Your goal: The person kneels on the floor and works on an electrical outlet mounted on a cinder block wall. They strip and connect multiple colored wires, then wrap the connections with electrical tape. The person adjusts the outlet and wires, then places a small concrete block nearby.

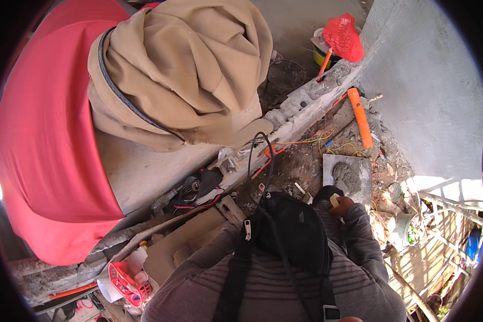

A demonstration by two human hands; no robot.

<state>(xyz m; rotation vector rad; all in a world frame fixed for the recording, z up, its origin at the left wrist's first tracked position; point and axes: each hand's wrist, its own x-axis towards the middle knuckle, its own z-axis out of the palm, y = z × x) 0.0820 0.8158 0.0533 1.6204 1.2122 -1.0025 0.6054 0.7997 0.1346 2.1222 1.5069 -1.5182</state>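
Near the middle right, my right hand [342, 207] is closed round a short, pale yellowish piece [334, 200], which looks like a handle; its far end cannot be made out. A dark shape [326, 192], perhaps a shoe, lies right beside the fingers. Just beyond the hand a square grey board [364, 167] rests on the rubble, bearing a heap of wet grey mortar [348, 178]. My left sleeve [212, 249] reaches forward, but the left hand is hidden behind the black bag [295, 231] strapped over my chest.
An orange pipe [359, 118] leans past the board, near thin coloured wires. A rough low ledge [306, 104] runs diagonally, with a red plastic bag [344, 37] over a bucket beyond it. Grey wall [429, 91] stands right. Beige cloth [182, 70] and red cloth [53, 134] fill the left.
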